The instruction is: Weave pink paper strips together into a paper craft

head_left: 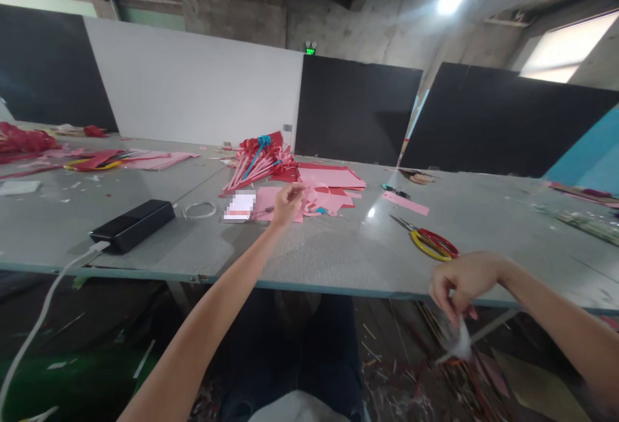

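My left hand reaches across the grey table and pinches the edge of a pink paper piece in a pile of pink and red cut sheets. My right hand hangs at the table's near edge, fingers curled down around a small whitish scrap that is blurred. Red-and-yellow scissors lie on the table just beyond my right hand. A bundle of red and pink paper sticks tied with blue ribbon lies behind the pile.
A black power bank with a white cable sits at the left, a coiled white wire beside it. More pink and red paper lies far left. Paper scraps litter the floor. Dark and white panels stand behind the table.
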`<state>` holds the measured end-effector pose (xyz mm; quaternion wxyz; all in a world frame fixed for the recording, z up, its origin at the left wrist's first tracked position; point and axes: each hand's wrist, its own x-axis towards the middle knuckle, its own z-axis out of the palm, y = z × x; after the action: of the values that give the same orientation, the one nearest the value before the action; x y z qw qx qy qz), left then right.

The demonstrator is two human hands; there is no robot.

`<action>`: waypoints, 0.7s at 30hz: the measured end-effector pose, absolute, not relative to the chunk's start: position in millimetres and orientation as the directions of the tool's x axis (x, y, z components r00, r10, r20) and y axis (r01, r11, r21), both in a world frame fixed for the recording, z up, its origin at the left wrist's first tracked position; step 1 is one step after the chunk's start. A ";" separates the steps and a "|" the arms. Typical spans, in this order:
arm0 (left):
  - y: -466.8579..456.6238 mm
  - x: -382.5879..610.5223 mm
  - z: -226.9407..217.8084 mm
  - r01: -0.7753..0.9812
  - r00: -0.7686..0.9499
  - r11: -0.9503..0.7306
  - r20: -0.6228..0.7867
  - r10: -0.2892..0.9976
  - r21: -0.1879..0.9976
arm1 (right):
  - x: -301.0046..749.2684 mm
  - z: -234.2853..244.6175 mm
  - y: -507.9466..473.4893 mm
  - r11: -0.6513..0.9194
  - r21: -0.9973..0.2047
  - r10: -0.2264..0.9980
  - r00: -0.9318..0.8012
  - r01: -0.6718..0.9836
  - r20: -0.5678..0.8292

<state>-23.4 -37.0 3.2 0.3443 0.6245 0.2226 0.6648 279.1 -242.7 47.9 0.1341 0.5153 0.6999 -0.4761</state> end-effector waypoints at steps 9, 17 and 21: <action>-38.1 -21.0 4.5 -0.184 0.006 -0.651 0.663 0.749 0.737 | 293.5 52.1 -186.7 0.267 -0.596 0.958 -0.275 0.758 0.079; -33.1 -22.6 0.0 -0.158 0.009 -0.665 0.675 0.738 0.730 | 299.3 -26.5 -97.1 0.059 -0.498 0.957 0.092 0.865 0.274; -32.2 -22.7 -0.8 -0.153 0.012 -0.671 0.680 0.733 0.725 | 290.7 -37.8 -90.5 0.072 -0.329 0.929 0.057 0.942 0.366</action>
<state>-22.7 -32.2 -0.8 0.3333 0.6283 0.2308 0.6640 290.7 -90.5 -37.8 -0.2542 0.6811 0.6865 0.0128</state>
